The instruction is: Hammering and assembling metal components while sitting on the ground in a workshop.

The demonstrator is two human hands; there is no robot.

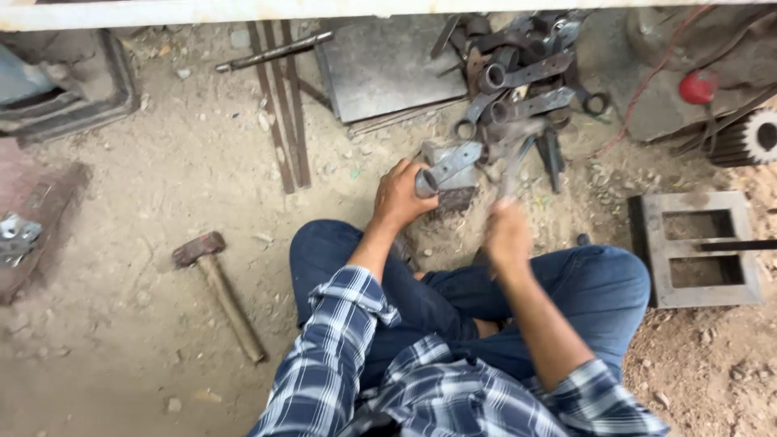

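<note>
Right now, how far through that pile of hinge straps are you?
Done: cannot tell, no separate finished stack shows. In hand: left hand steadies one hinge strap on a steel block; right hand swings a blurred hammer. Left: a heap of straps behind.

Left hand (402,197) curled in a grip; right hand (507,235) clenched, motion-blurred.

Bare dirt floor (121,340) lies open left of the grip, save a sledgehammer (218,293); a heap of metal brackets (518,89) crowds just beyond, a steel frame (700,249) stands right.
</note>
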